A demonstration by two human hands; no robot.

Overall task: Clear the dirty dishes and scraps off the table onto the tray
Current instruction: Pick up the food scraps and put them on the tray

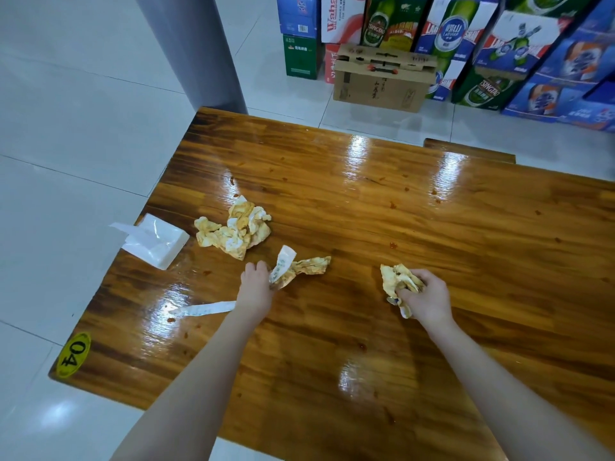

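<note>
On the glossy wooden table [366,327] lie oil-stained crumpled napkins. My left hand [254,289] grips one stained napkin with a white paper wrapper [299,266] near the table's middle. My right hand [424,299] holds a scrunched stained napkin [394,279] against the tabletop. A larger heap of stained napkins [234,229] lies beyond my left hand, apart from it. A thin white paper strip [203,309] lies just left of my left wrist. No tray is in view.
A white pack of tissues [156,241] overhangs the table's left edge. Red sauce spots dot the wood. A yellow "04" sticker [73,354] marks the near left corner. Stacked drink cartons [466,44] and a grey pillar [196,51] stand behind on the tiled floor.
</note>
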